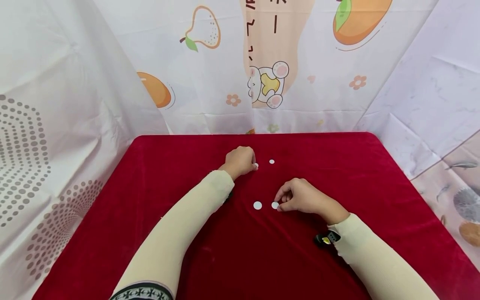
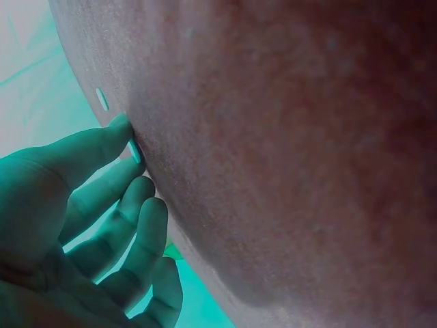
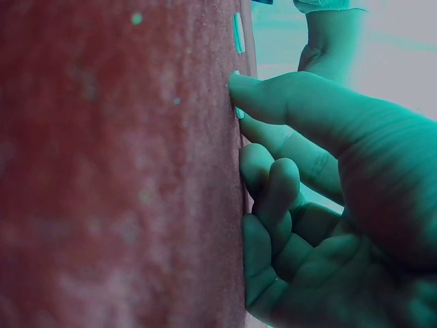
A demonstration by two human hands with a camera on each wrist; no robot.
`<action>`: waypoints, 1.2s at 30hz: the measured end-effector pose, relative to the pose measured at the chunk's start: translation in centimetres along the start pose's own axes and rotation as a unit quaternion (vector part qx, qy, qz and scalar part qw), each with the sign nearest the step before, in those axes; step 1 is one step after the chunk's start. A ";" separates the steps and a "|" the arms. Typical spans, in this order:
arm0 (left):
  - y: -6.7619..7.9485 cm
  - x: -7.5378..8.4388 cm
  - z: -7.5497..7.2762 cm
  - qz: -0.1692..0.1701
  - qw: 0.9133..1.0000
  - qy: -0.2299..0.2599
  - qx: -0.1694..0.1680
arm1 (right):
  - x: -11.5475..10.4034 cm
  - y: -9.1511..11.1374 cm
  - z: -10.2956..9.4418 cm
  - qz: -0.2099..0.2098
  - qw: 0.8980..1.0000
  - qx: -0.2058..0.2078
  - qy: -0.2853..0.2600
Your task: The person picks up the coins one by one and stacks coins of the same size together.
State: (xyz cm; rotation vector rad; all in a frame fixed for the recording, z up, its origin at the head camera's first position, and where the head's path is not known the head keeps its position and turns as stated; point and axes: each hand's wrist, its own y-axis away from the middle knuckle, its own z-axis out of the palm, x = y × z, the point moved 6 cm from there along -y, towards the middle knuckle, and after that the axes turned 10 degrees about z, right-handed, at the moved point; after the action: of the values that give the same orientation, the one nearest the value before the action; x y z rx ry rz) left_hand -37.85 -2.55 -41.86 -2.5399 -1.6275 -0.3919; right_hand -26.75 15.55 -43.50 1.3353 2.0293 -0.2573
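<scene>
Four would exceed my count, so several small white discs lie on the red cloth. Near the far side, my left hand [image 1: 240, 161] pinches one white disc [image 1: 256, 165] between thumb and forefinger; in the left wrist view its thin edge [image 2: 134, 151] shows at the fingertips. A second far disc [image 1: 271, 161] lies just right of it. Closer in, my right hand [image 1: 304, 196] pinches a near disc [image 1: 275, 205] at its edges, the thumb covering part of it in the right wrist view. Another near disc [image 1: 257, 205] lies flat to its left.
Red velvety cloth [image 1: 168, 166] covers the table, with soft creases in the middle. A printed curtain [image 1: 210, 83] hangs behind the far edge, and pale curtains [image 1: 75, 104] stand along both sides. A small black device [image 1: 327, 238] sits at my right wrist.
</scene>
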 end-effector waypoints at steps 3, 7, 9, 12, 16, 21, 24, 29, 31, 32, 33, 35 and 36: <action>0.2 -0.1 0.0 -0.003 1.000 0.001 0.005 | 0.0 0.0 0.0 0.000 1.000 0.002 0.002; 0.3 -0.1 -0.1 -0.003 1.000 0.004 0.008 | 0.0 0.0 0.0 0.000 1.000 0.002 0.002; 0.3 -0.1 0.0 -0.001 1.000 0.008 0.009 | 0.0 0.0 0.0 0.001 1.000 0.002 0.001; 0.3 -0.1 -0.1 0.002 1.000 0.016 0.011 | 0.1 0.0 0.1 0.002 1.000 0.003 -0.001; 0.4 -0.2 -0.3 0.001 1.000 0.027 0.015 | 0.1 0.0 0.0 0.002 1.000 0.005 -0.002; 0.9 -0.2 -0.7 -0.005 0.999 0.040 0.021 | -0.1 0.1 0.0 -0.005 1.000 0.003 -0.004; 1.2 -0.1 -0.9 -0.002 0.999 0.040 0.029 | -0.1 0.1 -0.1 -0.003 1.000 0.003 -0.004; 1.7 0.4 -1.0 0.011 0.999 0.033 0.032 | 0.1 0.1 0.0 0.000 1.000 0.004 -0.002; 2.0 0.6 -1.0 0.015 0.999 0.031 0.030 | 0.1 0.1 0.0 0.000 1.000 0.004 -0.003; 2.2 0.7 -0.9 0.017 0.999 0.030 0.030 | 0.0 0.1 0.0 -0.001 1.000 0.004 -0.005; 2.3 0.7 -0.9 0.019 0.999 0.029 0.030 | 0.0 0.1 0.0 -0.002 1.000 0.004 -0.006; 2.7 0.8 -0.9 0.023 0.999 0.027 0.031 | 0.0 0.1 0.0 -0.002 1.000 0.003 -0.006; 2.8 0.9 -1.0 0.026 0.999 0.028 0.031 | -0.1 0.1 0.0 -0.002 1.000 0.003 -0.006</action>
State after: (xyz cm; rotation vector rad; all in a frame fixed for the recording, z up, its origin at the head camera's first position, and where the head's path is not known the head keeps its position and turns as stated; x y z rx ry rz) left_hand -35.07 -3.15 -40.54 -2.4973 -1.5272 -0.3966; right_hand -26.61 15.56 -43.46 1.3294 2.0234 -0.2731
